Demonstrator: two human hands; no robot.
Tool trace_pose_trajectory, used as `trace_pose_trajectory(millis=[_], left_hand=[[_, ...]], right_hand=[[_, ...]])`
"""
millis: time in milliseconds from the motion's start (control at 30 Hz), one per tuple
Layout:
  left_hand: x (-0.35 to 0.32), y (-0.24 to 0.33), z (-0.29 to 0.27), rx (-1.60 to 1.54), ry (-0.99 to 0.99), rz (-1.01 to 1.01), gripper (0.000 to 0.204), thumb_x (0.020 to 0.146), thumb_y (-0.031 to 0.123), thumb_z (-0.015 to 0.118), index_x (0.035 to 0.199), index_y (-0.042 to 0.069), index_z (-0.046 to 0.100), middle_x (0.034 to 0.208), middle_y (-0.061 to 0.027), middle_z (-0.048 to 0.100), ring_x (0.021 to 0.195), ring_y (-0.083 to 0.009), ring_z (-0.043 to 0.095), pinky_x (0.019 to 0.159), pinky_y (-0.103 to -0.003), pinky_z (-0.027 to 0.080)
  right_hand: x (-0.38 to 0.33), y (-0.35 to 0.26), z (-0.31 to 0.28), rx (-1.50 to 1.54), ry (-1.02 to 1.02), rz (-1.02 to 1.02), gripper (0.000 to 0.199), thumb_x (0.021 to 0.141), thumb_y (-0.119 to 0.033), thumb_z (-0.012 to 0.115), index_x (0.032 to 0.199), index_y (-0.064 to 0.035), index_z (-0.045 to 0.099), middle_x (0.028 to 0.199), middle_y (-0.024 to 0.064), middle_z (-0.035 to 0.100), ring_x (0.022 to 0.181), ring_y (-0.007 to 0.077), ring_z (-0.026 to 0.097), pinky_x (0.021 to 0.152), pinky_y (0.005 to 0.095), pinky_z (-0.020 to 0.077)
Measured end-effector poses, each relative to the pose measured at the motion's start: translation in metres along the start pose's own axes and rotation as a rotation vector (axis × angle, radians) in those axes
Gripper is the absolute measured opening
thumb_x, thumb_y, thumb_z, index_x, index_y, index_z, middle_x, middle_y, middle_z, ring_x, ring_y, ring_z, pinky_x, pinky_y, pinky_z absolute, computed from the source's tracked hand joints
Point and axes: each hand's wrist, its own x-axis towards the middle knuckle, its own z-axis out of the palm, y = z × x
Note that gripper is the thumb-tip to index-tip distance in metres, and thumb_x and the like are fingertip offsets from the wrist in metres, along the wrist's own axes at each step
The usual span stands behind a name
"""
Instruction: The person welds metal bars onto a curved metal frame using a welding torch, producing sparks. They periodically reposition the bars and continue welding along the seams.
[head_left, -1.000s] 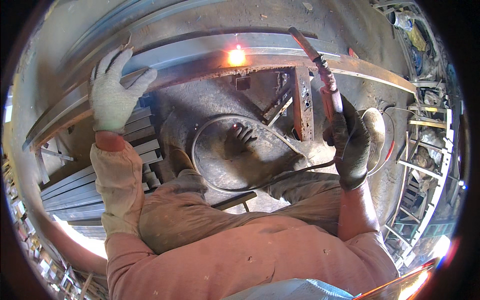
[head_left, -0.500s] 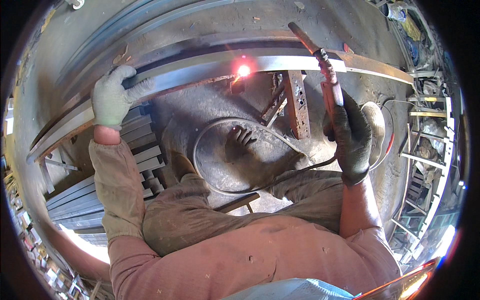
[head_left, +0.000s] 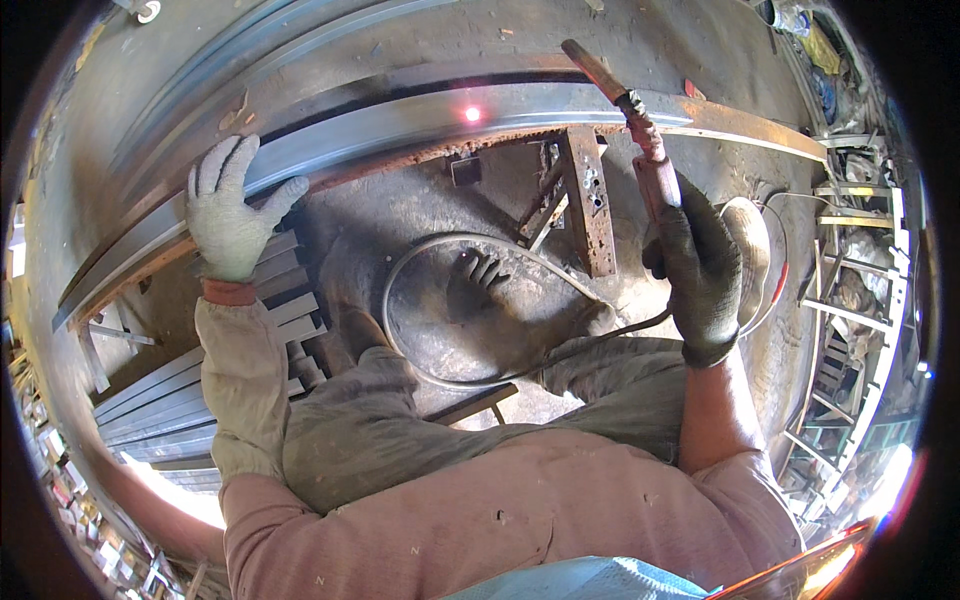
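Note:
A long grey steel bar lies across the top of a rusty metal stand, with a small red glowing spot on its face. Over the bar's left part is my left hand in a pale glove, open, fingers spread and thumb out; whether it touches the metal I cannot tell. My right hand, in a dark glove, is closed round the handle of a welding torch. The torch's nozzle points up and left, past the bar's right part and apart from the glowing spot.
A rusty perforated upright stands below the bar. The torch cable loops on the floor between my legs. Stacked steel bars lie at the left. A pale metal rack with clutter runs along the right.
My left hand has let go of the bar and spread its fingers. The bar's face has tilted, and the bright glow has shrunk and shifted slightly left. The torch has moved a little left.

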Motion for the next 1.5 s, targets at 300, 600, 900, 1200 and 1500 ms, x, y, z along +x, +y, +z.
trace_pose_trajectory(millis=[300,600,900,1200,1500], left_hand=[[0.007,-0.008,-0.003,-0.073,-0.031,0.009,0.075,0.074,0.055,0.105,0.136,0.017,0.084,0.138,-0.0078,0.079,0.123,-0.0320,0.076,0.103,-0.046,0.064],[0.031,-0.009,-0.018,-0.076,0.010,0.230,0.057,0.078,0.035,0.104,0.125,0.006,0.086,0.130,-0.0134,0.081,0.120,-0.0373,0.075,0.101,-0.048,0.063],[0.032,-0.010,-0.015,-0.015,-0.084,0.165,0.062,0.090,0.043,0.095,0.137,0.006,0.081,0.135,-0.0151,0.077,0.122,-0.0388,0.071,0.107,-0.051,0.056],[0.026,-0.017,-0.003,-0.027,-0.110,0.120,0.065,0.096,0.053,0.090,0.142,0.008,0.079,0.142,-0.0146,0.075,0.130,-0.0400,0.069,0.113,-0.054,0.053],[0.032,0.002,-0.020,0.093,-0.233,0.098,0.072,0.100,0.050,0.085,0.157,0.009,0.070,0.144,-0.0169,0.073,0.132,-0.0408,0.067,0.116,-0.054,0.051]], right_hand=[[0.000,-0.003,0.003,0.088,0.001,0.038,0.042,0.121,-0.022,0.070,0.160,-0.0044,0.069,0.125,0.0031,0.078,0.094,0.0079,0.067,0.080,0.0271,0.0588],[0.002,0.000,0.001,0.076,-0.024,0.038,0.042,0.122,-0.022,0.070,0.159,-0.0031,0.068,0.125,0.0043,0.078,0.094,0.0086,0.069,0.079,0.0282,0.0610],[-0.002,-0.009,0.015,0.113,-0.021,0.067,0.045,0.120,-0.021,0.072,0.161,-0.0037,0.069,0.123,0.0035,0.078,0.088,0.0074,0.067,0.077,0.0268,0.0575],[-0.003,-0.002,0.021,-0.007,-0.095,0.043,0.042,0.120,-0.020,0.073,0.157,-0.0002,0.071,0.124,0.0059,0.082,0.110,0.0093,0.071,0.095,0.0291,0.0614],[-0.006,-0.009,0.025,-0.014,-0.113,0.033,0.042,0.120,-0.020,0.074,0.156,0.0005,0.071,0.124,0.0068,0.083,0.112,0.0097,0.073,0.097,0.0298,0.0617]])
